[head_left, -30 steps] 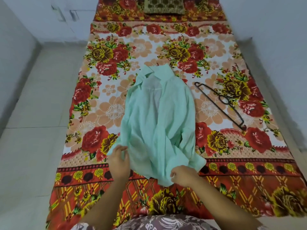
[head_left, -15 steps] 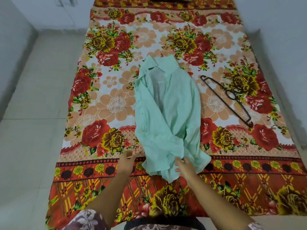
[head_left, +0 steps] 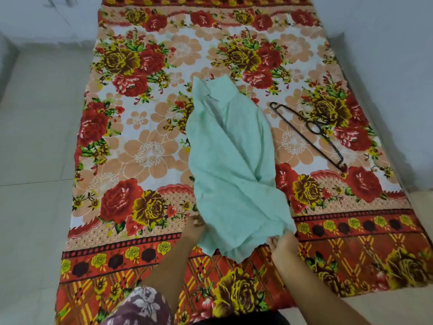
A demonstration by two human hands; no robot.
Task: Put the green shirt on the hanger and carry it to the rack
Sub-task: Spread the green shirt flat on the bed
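So the green shirt point(head_left: 230, 165) is lying bunched up in the middle of the floral bedsheet point(head_left: 145, 146), collar pointing to 12 o'clock, hem at 6. Right hand point(head_left: 282, 248) is pinched shut on the hem corner around 5 o'clock. Left hand point(head_left: 193, 228) sits at the shirt's 7 o'clock edge, fingers tucked behind the fabric, so can't tell if it's gripping. The black hanger point(head_left: 309, 134) lies flat at 2 o'clock, just off the shirt, not touching. Pale tiled floor point(head_left: 35, 160) on both sides.
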